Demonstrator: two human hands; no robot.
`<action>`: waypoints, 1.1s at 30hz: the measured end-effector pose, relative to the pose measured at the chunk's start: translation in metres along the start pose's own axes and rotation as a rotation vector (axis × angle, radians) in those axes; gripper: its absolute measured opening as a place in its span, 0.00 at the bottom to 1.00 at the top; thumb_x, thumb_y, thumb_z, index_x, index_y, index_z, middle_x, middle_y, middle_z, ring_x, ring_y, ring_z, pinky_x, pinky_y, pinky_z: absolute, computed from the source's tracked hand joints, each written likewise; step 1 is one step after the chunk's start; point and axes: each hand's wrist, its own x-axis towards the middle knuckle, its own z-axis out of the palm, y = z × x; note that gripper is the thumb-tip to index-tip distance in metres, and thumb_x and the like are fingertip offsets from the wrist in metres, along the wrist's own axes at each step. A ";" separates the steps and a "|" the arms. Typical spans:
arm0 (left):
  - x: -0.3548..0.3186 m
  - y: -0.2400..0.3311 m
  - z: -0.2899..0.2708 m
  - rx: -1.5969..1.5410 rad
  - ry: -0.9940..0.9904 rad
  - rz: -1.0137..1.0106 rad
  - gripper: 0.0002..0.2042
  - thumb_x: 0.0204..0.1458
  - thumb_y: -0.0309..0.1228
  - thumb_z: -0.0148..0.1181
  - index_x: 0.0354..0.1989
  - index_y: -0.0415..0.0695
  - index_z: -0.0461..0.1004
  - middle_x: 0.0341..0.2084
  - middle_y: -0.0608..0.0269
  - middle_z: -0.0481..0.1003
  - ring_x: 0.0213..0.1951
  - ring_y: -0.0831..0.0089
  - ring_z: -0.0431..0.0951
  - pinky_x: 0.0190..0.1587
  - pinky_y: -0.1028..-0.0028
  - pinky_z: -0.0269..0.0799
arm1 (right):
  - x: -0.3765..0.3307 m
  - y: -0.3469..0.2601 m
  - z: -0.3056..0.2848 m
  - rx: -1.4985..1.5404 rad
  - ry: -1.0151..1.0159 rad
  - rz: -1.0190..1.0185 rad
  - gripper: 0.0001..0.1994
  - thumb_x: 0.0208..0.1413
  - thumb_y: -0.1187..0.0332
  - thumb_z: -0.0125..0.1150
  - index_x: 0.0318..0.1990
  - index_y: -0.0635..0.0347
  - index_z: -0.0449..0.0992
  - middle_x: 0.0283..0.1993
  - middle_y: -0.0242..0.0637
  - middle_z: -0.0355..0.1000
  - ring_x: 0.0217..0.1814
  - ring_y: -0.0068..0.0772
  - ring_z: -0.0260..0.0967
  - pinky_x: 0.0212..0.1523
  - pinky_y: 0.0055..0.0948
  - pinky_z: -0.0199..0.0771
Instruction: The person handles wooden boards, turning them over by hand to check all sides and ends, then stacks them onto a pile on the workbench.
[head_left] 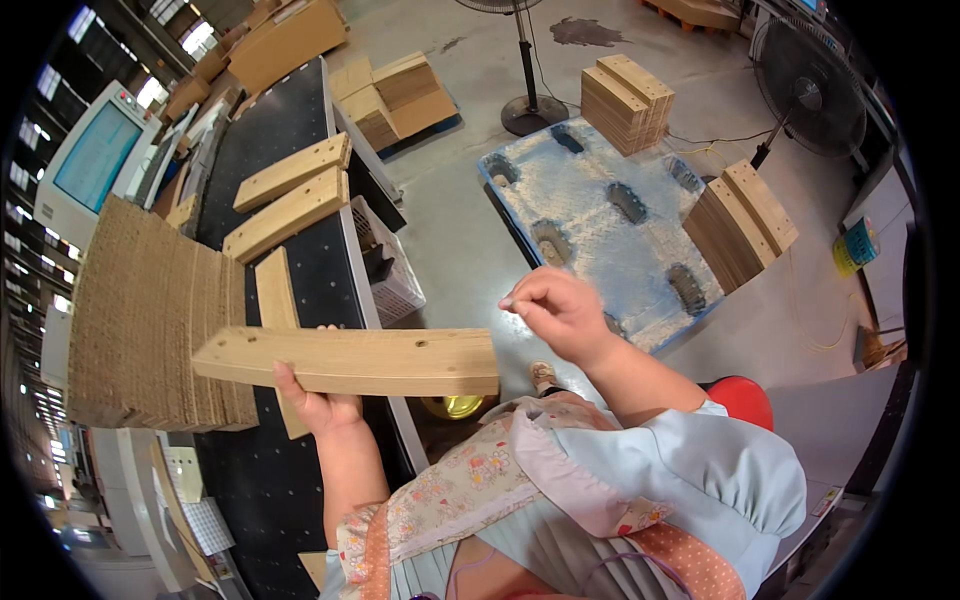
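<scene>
The person at the desk (235,490) has the left grip (328,410) closed around a wooden plank (390,352), thumb on the near side, fingers behind. That plank is held above the black, dotted top, its right end out past the desk's metal edge. The right grip (560,315) is pinched, thumb to forefinger, on a small grey piece (508,303) I can't make out, just beyond the plank's right end.

A tall stack of brown sheets (160,320) crowds the left side; the plank's left end overlaps it from where I look, and I can't tell whether they touch. Two planks (290,215) lie side by side further up the desk, and a narrower board (277,290) runs partly under the held one. A monitor (98,155) stands beyond the stack.

A pale crate (392,275) sits against the desk's right side. Between desk and blue pallet (590,195) runs a strip of bare floor (445,190), with a standing fan (527,112) at its far end. Plank stacks occupy the pallet's far corner and right edge, leaving its middle open. A red seat (743,402) is close by the person's right arm.
</scene>
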 end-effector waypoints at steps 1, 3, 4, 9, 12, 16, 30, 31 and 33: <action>0.000 0.007 0.005 -0.056 0.076 -0.002 0.32 0.47 0.47 0.61 0.56 0.40 0.61 0.52 0.52 0.65 0.54 0.53 0.64 0.60 0.51 0.55 | 0.004 -0.001 0.005 -0.042 0.024 -0.142 0.05 0.47 0.79 0.57 0.33 0.62 0.73 0.32 0.39 0.73 0.35 0.34 0.72 0.35 0.28 0.71; -0.002 0.018 0.018 -0.165 0.224 -0.015 0.31 0.47 0.48 0.60 0.56 0.43 0.61 0.54 0.50 0.63 0.55 0.50 0.61 0.60 0.47 0.53 | 0.011 -0.014 0.013 -0.048 0.026 -0.283 0.05 0.46 0.80 0.58 0.32 0.62 0.73 0.32 0.40 0.73 0.35 0.36 0.73 0.35 0.29 0.72; -0.005 0.020 0.022 -0.138 0.247 -0.002 0.31 0.47 0.50 0.59 0.56 0.43 0.61 0.52 0.49 0.63 0.53 0.49 0.63 0.59 0.48 0.55 | 0.013 -0.018 0.018 -0.047 0.020 -0.352 0.06 0.46 0.80 0.58 0.32 0.62 0.73 0.32 0.41 0.73 0.35 0.37 0.73 0.35 0.29 0.72; -0.015 0.031 0.034 -0.057 0.363 0.051 0.31 0.48 0.55 0.54 0.55 0.45 0.62 0.50 0.49 0.64 0.51 0.47 0.64 0.55 0.47 0.59 | 0.026 -0.032 0.031 -0.005 0.025 -0.577 0.07 0.45 0.78 0.59 0.34 0.63 0.71 0.34 0.41 0.71 0.34 0.42 0.71 0.34 0.31 0.74; -0.017 0.036 0.026 -0.033 0.370 0.053 0.30 0.48 0.55 0.53 0.54 0.46 0.63 0.51 0.50 0.64 0.52 0.47 0.64 0.55 0.47 0.58 | 0.032 -0.036 0.036 -0.025 0.046 -0.721 0.09 0.42 0.78 0.59 0.33 0.64 0.71 0.34 0.42 0.70 0.34 0.42 0.71 0.33 0.31 0.74; -0.019 0.034 0.028 -0.067 0.375 0.049 0.30 0.48 0.55 0.53 0.54 0.46 0.65 0.52 0.51 0.65 0.53 0.47 0.63 0.56 0.47 0.57 | 0.039 -0.042 0.037 -0.040 0.061 -0.786 0.10 0.39 0.77 0.59 0.33 0.65 0.70 0.33 0.42 0.69 0.33 0.42 0.71 0.31 0.31 0.74; -0.019 0.035 0.016 0.001 0.231 -0.047 0.32 0.49 0.56 0.52 0.52 0.39 0.64 0.53 0.47 0.65 0.54 0.48 0.64 0.57 0.47 0.58 | 0.038 -0.039 0.029 -0.158 0.034 -0.931 0.11 0.44 0.72 0.54 0.37 0.65 0.71 0.35 0.43 0.69 0.36 0.40 0.72 0.29 0.28 0.75; -0.019 0.035 0.016 -0.003 0.227 -0.039 0.32 0.49 0.56 0.52 0.52 0.39 0.64 0.53 0.46 0.65 0.54 0.47 0.64 0.57 0.46 0.58 | 0.039 -0.040 0.029 -0.164 0.028 -0.935 0.11 0.44 0.72 0.54 0.36 0.65 0.71 0.35 0.43 0.69 0.37 0.40 0.72 0.29 0.28 0.75; -0.018 0.035 0.018 -0.040 0.256 -0.057 0.31 0.49 0.56 0.52 0.52 0.43 0.64 0.51 0.48 0.65 0.52 0.45 0.63 0.55 0.45 0.58 | 0.039 -0.042 0.027 -0.175 0.016 -0.943 0.11 0.44 0.72 0.55 0.36 0.65 0.71 0.36 0.43 0.69 0.37 0.40 0.72 0.29 0.27 0.75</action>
